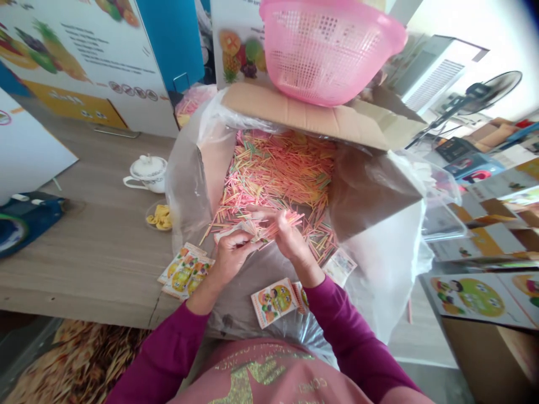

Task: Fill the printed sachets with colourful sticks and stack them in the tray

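Observation:
My left hand (234, 253) is closed on the edge of a small printed packet (248, 227), near the front of a plastic-lined cardboard box. In my right hand (290, 240) is a bunch of thin pink and yellow sticks (273, 228), their ends right beside the packet. Whether some sticks are inside the packet I cannot tell. Behind both hands the box holds a large heap of loose pink, yellow and green sticks (282, 168). Small fruit-printed packets (274, 302) lie below my right hand, and more packets (187, 271) lie left of my left wrist.
A pink plastic basket (328, 56) rests over the box's back flap (303, 115). On the table to the left stand a white lidded cup (147, 171) and a small dish of yellow pieces (160, 217). Printed cartons (475, 297) are at the right; a fan (492, 92) stands behind.

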Demonstrator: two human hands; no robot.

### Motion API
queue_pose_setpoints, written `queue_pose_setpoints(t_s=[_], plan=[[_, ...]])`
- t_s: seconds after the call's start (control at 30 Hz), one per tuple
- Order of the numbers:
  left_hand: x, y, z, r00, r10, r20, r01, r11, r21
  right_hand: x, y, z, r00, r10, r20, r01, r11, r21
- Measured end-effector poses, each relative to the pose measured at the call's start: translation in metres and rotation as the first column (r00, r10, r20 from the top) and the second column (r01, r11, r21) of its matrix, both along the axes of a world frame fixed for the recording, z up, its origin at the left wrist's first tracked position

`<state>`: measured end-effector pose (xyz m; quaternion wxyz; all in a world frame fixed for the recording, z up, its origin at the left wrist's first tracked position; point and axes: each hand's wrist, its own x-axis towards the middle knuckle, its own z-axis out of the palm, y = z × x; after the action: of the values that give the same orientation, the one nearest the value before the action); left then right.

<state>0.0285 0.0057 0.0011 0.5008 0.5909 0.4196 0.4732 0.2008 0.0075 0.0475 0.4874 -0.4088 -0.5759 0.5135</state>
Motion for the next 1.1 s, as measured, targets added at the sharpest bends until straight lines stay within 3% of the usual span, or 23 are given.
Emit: queue_pose_setpoints(t_s=[0.13,0.33,0.43,0.57,0.77,0.97,1.1], plan=[[0.004,0.001,0.001,0.999,-0.023,0.045,0.023,1.0,0.009,-0.002,-0.007,-0.007,0.994,0.028,0.11,-0.03,0.999,0.021],[0.013,-0.007,-0.008,0.968,-0.102,0.228,0.153,0.964,-0.216,-0.01,-0.009,-0.008,0.994,0.001,-0.109,-0.008,0.998,-0.063],[0.019,-0.009,-0.011,0.944,-0.118,0.309,0.199,0.949,-0.245,-0.014,-0.01,-0.007,0.979,-0.125,-0.161,0.115,0.991,-0.071],[0.024,-0.009,-0.01,0.959,-0.135,0.251,0.182,0.967,-0.177,-0.015,-0.017,-0.009,0.963,-0.251,-0.101,0.25,0.968,-0.021],[0.022,-0.017,-0.005,0.982,-0.19,-0.016,0.19,0.977,0.093,0.002,-0.03,-0.015,0.974,-0.007,0.228,-0.017,0.995,0.1],[0.017,-0.026,-0.002,0.974,-0.228,-0.013,0.228,0.974,-0.002,0.021,-0.041,-0.02,0.985,-0.043,0.166,0.045,0.999,-0.012],[0.018,-0.033,0.003,0.964,-0.265,0.01,0.265,0.963,-0.045,0.019,-0.047,-0.021,0.974,0.063,0.219,-0.057,0.998,-0.032]])
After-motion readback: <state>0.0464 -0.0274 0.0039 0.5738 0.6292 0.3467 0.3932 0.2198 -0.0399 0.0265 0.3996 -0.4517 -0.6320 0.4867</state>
